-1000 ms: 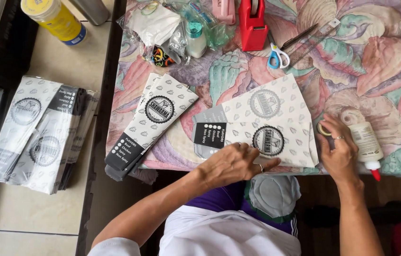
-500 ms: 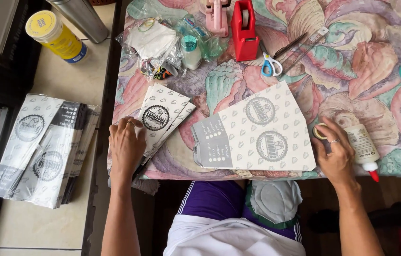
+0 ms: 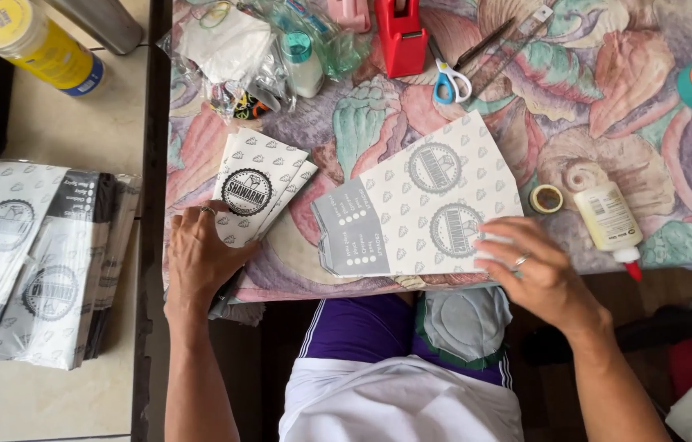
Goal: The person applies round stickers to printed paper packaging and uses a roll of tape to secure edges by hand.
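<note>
- A seated person leans over a table (image 3: 657, 155) covered in a pastel shell-patterned cloth, seen from above.
- The left hand (image 3: 199, 258) lies flat on a small stack of folded printed paper pouches (image 3: 257, 192) at the table's near left edge – fingers spread and released, pressing rather than gripping, seemingly to keep the stack from sliding off.
- The right hand (image 3: 530, 270) rests on the lower right corner of a larger flat paper sheet (image 3: 424, 209) with two round emblems, fingers open and pinning it down.
- Just right of the sheet: a roll of tape (image 3: 546, 198) and a white glue bottle (image 3: 608, 223) lying on its side, within easy reach.
- Farther back – blue-handled scissors (image 3: 450, 82) and a red tape dispenser (image 3: 401, 33).
- On a side surface to the left sits a bundle of wrapped pouches (image 3: 35, 262).
</note>
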